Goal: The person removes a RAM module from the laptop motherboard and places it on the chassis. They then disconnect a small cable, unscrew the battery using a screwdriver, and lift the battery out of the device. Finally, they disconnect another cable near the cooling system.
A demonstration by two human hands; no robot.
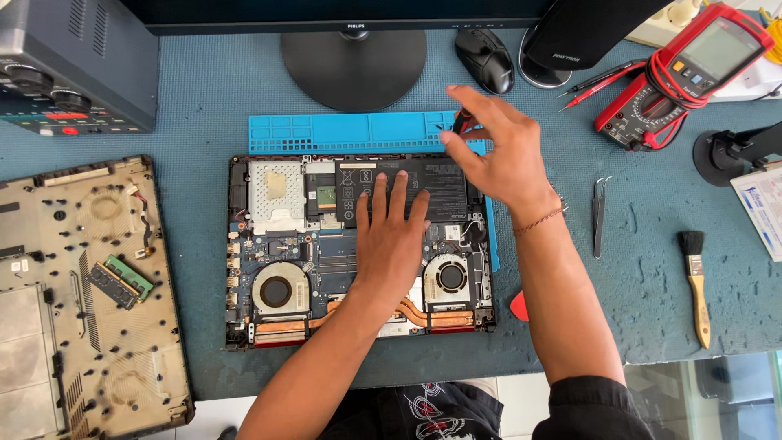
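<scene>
Left hand [393,236] flat on battery [403,189]; tweezers [599,213] near.

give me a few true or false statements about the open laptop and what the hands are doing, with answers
1. The left hand lies flat on the black battery of the opened laptop. True.
2. The right hand is empty. False: its fingers pinch a small dark tool with a red part, at the battery's upper right corner.
3. Both cooling fans have been taken out. False: the left fan and right fan sit in the chassis.
4. The removed bottom cover lies left of the laptop with memory modules on it. True.
5. The brush lies on the laptop. False: it lies on the mat to the right, apart from it.
</scene>
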